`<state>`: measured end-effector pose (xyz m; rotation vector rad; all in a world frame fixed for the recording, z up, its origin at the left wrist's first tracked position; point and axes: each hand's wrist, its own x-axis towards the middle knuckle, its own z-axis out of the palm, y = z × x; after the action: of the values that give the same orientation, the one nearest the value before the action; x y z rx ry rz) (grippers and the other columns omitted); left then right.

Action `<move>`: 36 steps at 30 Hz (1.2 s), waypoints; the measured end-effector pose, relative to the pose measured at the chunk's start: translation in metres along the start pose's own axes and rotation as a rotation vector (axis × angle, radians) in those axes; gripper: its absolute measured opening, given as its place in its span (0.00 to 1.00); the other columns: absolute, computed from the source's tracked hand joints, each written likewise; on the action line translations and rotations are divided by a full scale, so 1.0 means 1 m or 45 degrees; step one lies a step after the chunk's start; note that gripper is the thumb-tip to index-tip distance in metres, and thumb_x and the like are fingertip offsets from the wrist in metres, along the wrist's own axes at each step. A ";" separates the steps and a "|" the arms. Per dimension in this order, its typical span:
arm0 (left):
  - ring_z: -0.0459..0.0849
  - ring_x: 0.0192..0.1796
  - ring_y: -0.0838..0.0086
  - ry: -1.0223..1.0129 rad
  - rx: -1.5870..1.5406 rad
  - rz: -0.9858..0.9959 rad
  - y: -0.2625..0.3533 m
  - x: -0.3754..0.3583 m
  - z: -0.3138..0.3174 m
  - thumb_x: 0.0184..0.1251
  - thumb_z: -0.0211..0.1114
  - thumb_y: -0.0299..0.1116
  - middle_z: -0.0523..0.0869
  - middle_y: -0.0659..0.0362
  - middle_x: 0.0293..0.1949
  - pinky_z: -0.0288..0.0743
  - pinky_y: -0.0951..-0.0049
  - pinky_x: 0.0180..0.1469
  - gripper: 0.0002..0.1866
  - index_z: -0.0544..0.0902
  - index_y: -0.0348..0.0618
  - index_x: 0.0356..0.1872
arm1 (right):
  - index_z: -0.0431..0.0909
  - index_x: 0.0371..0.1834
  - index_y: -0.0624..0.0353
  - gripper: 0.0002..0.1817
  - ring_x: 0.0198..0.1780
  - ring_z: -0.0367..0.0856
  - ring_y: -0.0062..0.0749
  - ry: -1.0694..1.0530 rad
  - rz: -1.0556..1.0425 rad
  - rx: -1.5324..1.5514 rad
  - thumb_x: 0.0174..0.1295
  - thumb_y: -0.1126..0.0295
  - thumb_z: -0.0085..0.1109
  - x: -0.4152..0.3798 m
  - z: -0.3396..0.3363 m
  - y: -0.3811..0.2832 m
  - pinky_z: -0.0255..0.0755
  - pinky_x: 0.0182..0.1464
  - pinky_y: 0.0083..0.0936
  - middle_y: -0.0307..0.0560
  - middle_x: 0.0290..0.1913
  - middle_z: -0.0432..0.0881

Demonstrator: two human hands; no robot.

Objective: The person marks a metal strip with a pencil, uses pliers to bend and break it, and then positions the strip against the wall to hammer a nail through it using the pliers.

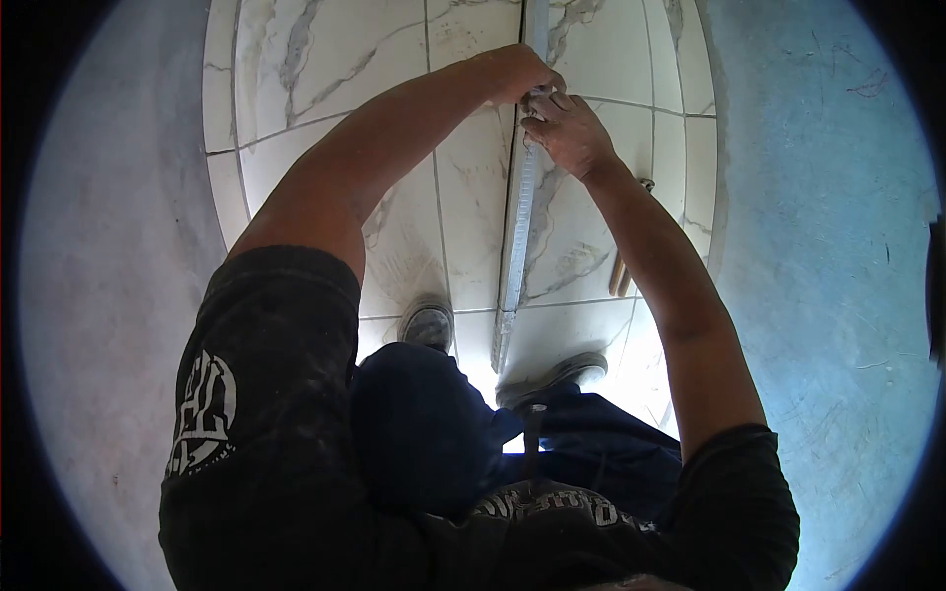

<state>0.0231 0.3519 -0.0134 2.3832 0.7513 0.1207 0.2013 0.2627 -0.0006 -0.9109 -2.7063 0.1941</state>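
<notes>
A long, narrow metal bar (518, 222) with a pale, marked-looking upper face lies lengthwise over the marble-look floor tiles (473, 177). Both hands meet on its upper half. My left hand (520, 73) reaches across from the left, its fingers curled down at the bar. From the right comes my right hand (570, 136), thumb and fingers bent together against the bar, just below the left one. Something small and whitish shows between the fingertips, too hidden to name. Dust coats the right fingers.
A tool with a wooden handle (619, 276), partly behind my right forearm, lies on the tiles; its metal end (646, 184) shows farther up. My shoes (428, 323) stand either side of the bar's near end. Grey-blue walls (818, 197) rise left and right.
</notes>
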 end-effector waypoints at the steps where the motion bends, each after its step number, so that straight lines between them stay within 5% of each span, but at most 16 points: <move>1: 0.90 0.44 0.56 -0.045 0.035 -0.069 0.002 0.000 -0.002 0.54 0.73 0.22 0.91 0.52 0.42 0.84 0.60 0.50 0.26 0.85 0.52 0.56 | 0.84 0.38 0.49 0.07 0.53 0.79 0.34 -0.010 -0.014 -0.066 0.57 0.67 0.65 0.003 -0.002 -0.002 0.76 0.53 0.36 0.36 0.50 0.81; 6: 0.89 0.47 0.59 -0.002 0.169 -0.157 -0.003 -0.009 0.005 0.56 0.73 0.25 0.91 0.59 0.46 0.84 0.63 0.55 0.26 0.85 0.61 0.58 | 0.85 0.41 0.48 0.07 0.55 0.80 0.35 -0.201 0.014 -0.296 0.61 0.66 0.61 0.013 -0.002 -0.019 0.74 0.55 0.36 0.38 0.49 0.82; 9: 0.89 0.51 0.59 0.224 0.049 -0.156 -0.008 -0.016 0.014 0.55 0.75 0.25 0.90 0.59 0.50 0.82 0.61 0.57 0.28 0.83 0.59 0.60 | 0.84 0.43 0.52 0.08 0.49 0.83 0.39 -0.339 0.341 -0.263 0.66 0.66 0.56 0.021 0.005 -0.038 0.75 0.51 0.37 0.44 0.42 0.83; 11: 0.88 0.52 0.55 0.166 -0.137 -0.030 -0.014 -0.011 0.010 0.47 0.79 0.22 0.90 0.55 0.50 0.81 0.59 0.56 0.33 0.83 0.52 0.59 | 0.83 0.45 0.58 0.10 0.41 0.86 0.44 -0.520 0.911 -0.204 0.68 0.66 0.55 0.033 0.009 -0.051 0.77 0.48 0.44 0.52 0.37 0.85; 12: 0.88 0.52 0.55 0.161 -0.150 -0.035 -0.016 -0.010 0.011 0.47 0.79 0.22 0.90 0.55 0.50 0.81 0.59 0.56 0.33 0.83 0.52 0.59 | 0.83 0.45 0.58 0.10 0.41 0.86 0.44 -0.534 0.912 -0.198 0.68 0.66 0.55 0.040 0.010 -0.056 0.77 0.48 0.44 0.52 0.37 0.85; 14: 0.87 0.53 0.56 0.131 -0.226 -0.103 -0.017 -0.009 0.014 0.47 0.79 0.23 0.90 0.56 0.52 0.81 0.59 0.56 0.34 0.82 0.51 0.60 | 0.84 0.44 0.63 0.13 0.37 0.88 0.47 -0.408 1.661 0.172 0.70 0.67 0.52 0.053 0.009 -0.062 0.79 0.46 0.45 0.55 0.37 0.87; 15: 0.87 0.53 0.56 0.126 -0.230 -0.101 -0.018 -0.010 0.015 0.47 0.79 0.23 0.90 0.56 0.52 0.81 0.59 0.56 0.34 0.82 0.51 0.60 | 0.84 0.44 0.63 0.13 0.37 0.88 0.47 -0.411 1.666 0.172 0.70 0.67 0.52 0.057 0.006 -0.061 0.79 0.46 0.45 0.55 0.37 0.87; 17: 0.87 0.54 0.57 0.125 -0.272 -0.142 -0.018 -0.011 0.016 0.48 0.79 0.24 0.89 0.58 0.54 0.81 0.59 0.57 0.34 0.81 0.51 0.61 | 0.85 0.44 0.68 0.16 0.36 0.89 0.46 -0.248 2.355 0.893 0.68 0.66 0.54 0.063 -0.002 -0.055 0.81 0.48 0.44 0.57 0.37 0.88; 18: 0.87 0.54 0.57 0.123 -0.275 -0.126 -0.016 -0.009 0.015 0.48 0.79 0.24 0.89 0.58 0.54 0.81 0.59 0.57 0.34 0.81 0.51 0.61 | 0.85 0.41 0.71 0.16 0.33 0.88 0.43 -0.260 2.313 1.003 0.67 0.66 0.56 0.039 0.034 -0.034 0.82 0.45 0.42 0.57 0.33 0.87; 21: 0.87 0.54 0.57 0.077 -0.125 -0.132 -0.019 -0.006 0.010 0.48 0.79 0.24 0.89 0.59 0.54 0.81 0.58 0.58 0.36 0.79 0.52 0.63 | 0.83 0.44 0.72 0.16 0.32 0.88 0.34 -0.185 2.067 1.294 0.67 0.65 0.62 0.025 -0.008 -0.022 0.83 0.39 0.32 0.50 0.34 0.88; 22: 0.87 0.54 0.58 0.078 -0.108 -0.106 -0.021 -0.006 0.009 0.48 0.79 0.24 0.89 0.60 0.54 0.81 0.59 0.58 0.37 0.79 0.53 0.64 | 0.83 0.53 0.63 0.18 0.40 0.88 0.35 -0.508 1.429 0.602 0.65 0.64 0.66 -0.005 0.010 -0.002 0.84 0.47 0.34 0.51 0.43 0.87; 23: 0.87 0.53 0.58 0.068 -0.094 -0.071 -0.019 -0.006 0.012 0.48 0.79 0.24 0.90 0.60 0.53 0.81 0.59 0.59 0.38 0.78 0.54 0.65 | 0.83 0.53 0.63 0.18 0.40 0.88 0.35 -0.523 1.440 0.601 0.65 0.64 0.66 -0.004 0.002 -0.008 0.84 0.47 0.34 0.51 0.43 0.87; 25: 0.88 0.54 0.59 0.056 -0.087 -0.075 -0.018 -0.005 0.014 0.49 0.79 0.26 0.90 0.61 0.54 0.82 0.60 0.59 0.38 0.78 0.55 0.65 | 0.83 0.57 0.44 0.17 0.59 0.81 0.38 -0.479 0.778 0.014 0.65 0.69 0.61 0.009 -0.021 -0.018 0.78 0.61 0.34 0.41 0.58 0.81; 26: 0.88 0.54 0.60 0.053 -0.068 -0.097 -0.015 -0.007 0.008 0.50 0.80 0.29 0.90 0.61 0.54 0.82 0.60 0.60 0.37 0.77 0.57 0.66 | 0.82 0.58 0.44 0.17 0.61 0.79 0.37 -0.437 0.477 -0.145 0.65 0.65 0.63 0.010 -0.021 -0.017 0.78 0.60 0.34 0.41 0.61 0.78; 30: 0.87 0.52 0.59 -0.116 0.130 -0.305 -0.005 -0.006 0.001 0.47 0.79 0.24 0.90 0.60 0.52 0.82 0.60 0.58 0.38 0.78 0.54 0.64 | 0.80 0.63 0.38 0.26 0.62 0.75 0.34 -0.280 0.264 -0.328 0.59 0.62 0.71 0.018 -0.017 -0.012 0.73 0.60 0.37 0.42 0.62 0.76; 36: 0.87 0.54 0.58 0.083 -0.055 -0.122 -0.019 -0.005 0.011 0.47 0.80 0.25 0.90 0.61 0.53 0.82 0.60 0.60 0.38 0.78 0.55 0.65 | 0.78 0.64 0.52 0.30 0.60 0.76 0.34 -0.407 0.161 -0.379 0.58 0.58 0.72 0.022 -0.008 -0.017 0.68 0.61 0.38 0.42 0.52 0.80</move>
<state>0.0128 0.3551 -0.0328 2.3072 0.8828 0.1733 0.1776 0.2627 0.0152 -1.2305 -3.0279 -0.0459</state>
